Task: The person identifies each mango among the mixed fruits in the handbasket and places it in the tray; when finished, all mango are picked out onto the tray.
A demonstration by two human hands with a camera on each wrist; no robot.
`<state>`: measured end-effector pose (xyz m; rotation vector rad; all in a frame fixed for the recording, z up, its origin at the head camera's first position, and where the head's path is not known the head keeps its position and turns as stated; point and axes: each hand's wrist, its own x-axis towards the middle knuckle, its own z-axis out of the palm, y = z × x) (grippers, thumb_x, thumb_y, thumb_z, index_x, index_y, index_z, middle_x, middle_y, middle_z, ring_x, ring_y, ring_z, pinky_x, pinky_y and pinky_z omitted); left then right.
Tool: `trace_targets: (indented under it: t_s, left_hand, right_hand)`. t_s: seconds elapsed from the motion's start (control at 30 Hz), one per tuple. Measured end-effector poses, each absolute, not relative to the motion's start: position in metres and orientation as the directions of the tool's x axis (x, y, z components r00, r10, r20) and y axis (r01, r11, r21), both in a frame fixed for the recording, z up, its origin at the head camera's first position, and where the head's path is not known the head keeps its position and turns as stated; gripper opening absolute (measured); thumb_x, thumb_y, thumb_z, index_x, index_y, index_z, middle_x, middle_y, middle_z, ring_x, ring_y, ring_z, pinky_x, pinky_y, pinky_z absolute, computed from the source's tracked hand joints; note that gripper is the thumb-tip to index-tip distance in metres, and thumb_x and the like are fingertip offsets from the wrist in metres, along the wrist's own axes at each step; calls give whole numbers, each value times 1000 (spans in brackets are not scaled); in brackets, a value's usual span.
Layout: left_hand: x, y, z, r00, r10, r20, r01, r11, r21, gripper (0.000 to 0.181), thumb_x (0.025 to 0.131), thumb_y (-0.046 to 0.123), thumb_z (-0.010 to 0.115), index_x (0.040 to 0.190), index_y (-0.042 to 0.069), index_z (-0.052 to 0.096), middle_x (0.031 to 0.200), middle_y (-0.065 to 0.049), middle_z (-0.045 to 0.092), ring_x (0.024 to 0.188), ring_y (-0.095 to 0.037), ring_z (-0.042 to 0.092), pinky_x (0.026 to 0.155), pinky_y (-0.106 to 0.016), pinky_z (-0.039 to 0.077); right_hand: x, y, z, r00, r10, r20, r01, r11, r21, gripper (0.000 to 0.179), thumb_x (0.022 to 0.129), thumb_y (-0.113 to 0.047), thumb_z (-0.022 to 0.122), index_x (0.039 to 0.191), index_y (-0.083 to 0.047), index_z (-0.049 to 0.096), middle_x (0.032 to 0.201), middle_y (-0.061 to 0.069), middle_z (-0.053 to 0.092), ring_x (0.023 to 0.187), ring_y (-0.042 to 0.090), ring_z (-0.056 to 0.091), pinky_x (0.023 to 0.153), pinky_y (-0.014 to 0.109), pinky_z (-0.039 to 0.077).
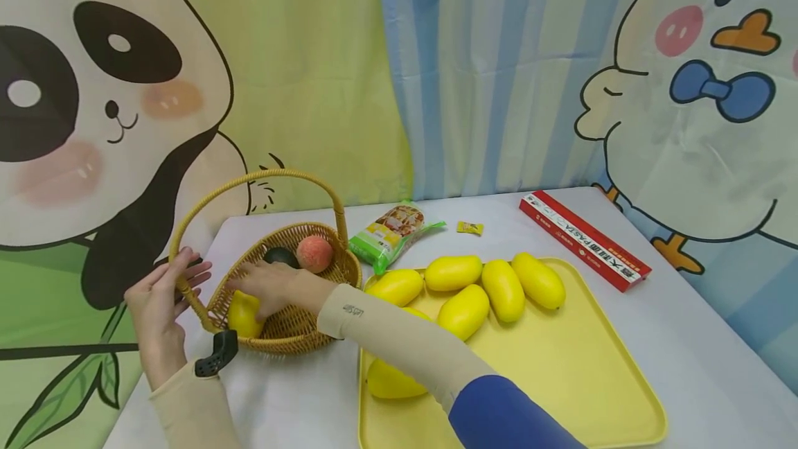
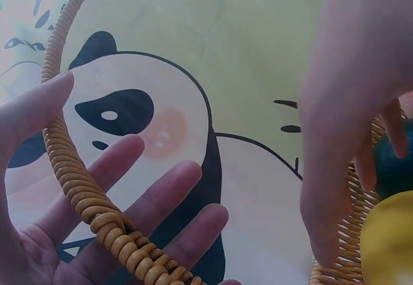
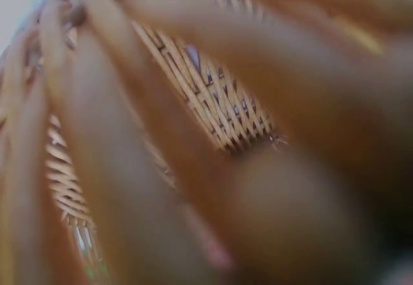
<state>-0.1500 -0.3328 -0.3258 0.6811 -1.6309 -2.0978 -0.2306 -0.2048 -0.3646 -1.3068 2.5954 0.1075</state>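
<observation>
A wicker basket [image 1: 355,276] with a tall arched handle [image 1: 264,174] stands on the left of the table. It holds a yellow lemon-shaped fruit [image 1: 244,317], a pinkish peach [image 1: 314,253] and a dark green round fruit [image 1: 280,256]. My left hand [image 1: 163,300] is at the handle's left side; in the left wrist view the handle crosses between thumb and loosely extended fingers [image 2: 171,191]. Inside the basket, my right hand [image 1: 280,288] reaches over the fruit, fingers spread and pointing left. Nothing shows in its grasp. The right wrist view is mostly blurred wicker.
Right of the basket a yellow tray [image 1: 561,373] carries several yellow oblong fruits [image 1: 463,312]. Behind it lie a green bread packet [image 1: 389,231], a small yellow wrapped sweet [image 1: 470,228] and a long red pasta box [image 1: 582,238]. Printed curtains hang behind the table.
</observation>
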Motion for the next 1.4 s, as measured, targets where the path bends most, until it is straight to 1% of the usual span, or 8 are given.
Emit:
trace_targets:
  t_s: [0.23,0.37,0.57,0.83,1.03,1.13,1.27,1.4]
  left_hand:
    - [-148,-333,-326,-804,-579,-131,21,-248,968,30,78,36,80,97,12,77,73,4,74,66,-12,72,62,-23,50]
    - [-147,-332,-325,-807,-575,-133,20,-253,967,34,77,36,80,100,11,77,74,4,74,66,-12,72,61,-23,50]
    - [-148,-332,-325,-816,-566,-118,37,-255,966,32,78,35,80,99,11,77,74,4,74,66,-12,72,61,-23,51]
    - [-150,-333,-326,-816,-565,-122,44,-270,962,27,78,33,80,95,12,77,73,3,74,65,-13,72,61,-22,51]
    - [-149,-331,-328,-810,-568,-146,15,-268,963,27,77,36,80,93,14,78,72,4,74,65,-12,72,63,-23,49]
    - [-149,-332,-328,-805,-577,-134,17,-249,968,29,77,37,80,94,13,78,72,4,74,66,-12,72,63,-24,48]
    - [-149,-333,-327,-800,-586,-127,22,-241,970,28,77,37,80,92,14,78,72,4,74,65,-12,72,61,-24,48]
    - [-149,-333,-327,-803,-582,-129,20,-242,970,27,77,36,80,92,13,78,71,4,74,64,-11,71,61,-24,48]
  right_hand:
    - [-229,-211,-363,-586,-759,-282,-791,611,-2,80,82,-46,72,148,-43,28,153,-10,25,136,10,31,108,32,33]
    - [-227,-214,-359,-587,-745,-317,-789,615,15,76,83,-44,71,147,-44,30,150,-11,28,134,9,34,108,31,33]
    - [-228,-218,-352,-567,-757,-323,-805,593,24,73,84,-40,71,147,-42,32,146,-12,35,129,8,39,103,28,38]
    - [-232,-225,-347,-562,-763,-319,-816,575,61,69,85,-37,71,145,-40,37,143,-11,39,124,7,43,102,26,39]
    - [-235,-223,-351,-574,-760,-303,-805,592,41,65,86,-35,71,142,-37,41,140,-13,44,118,4,46,100,23,40]
    - [-235,-221,-355,-579,-750,-321,-799,601,36,67,85,-36,72,144,-38,40,141,-14,41,122,3,43,101,25,39]
    - [-234,-222,-355,-577,-735,-356,-791,611,22,72,83,-36,73,145,-42,36,144,-15,36,126,4,40,104,28,37]
    - [-230,-224,-356,-593,-706,-388,-783,618,71,72,82,-39,74,143,-45,38,146,-15,32,122,3,42,103,27,39]
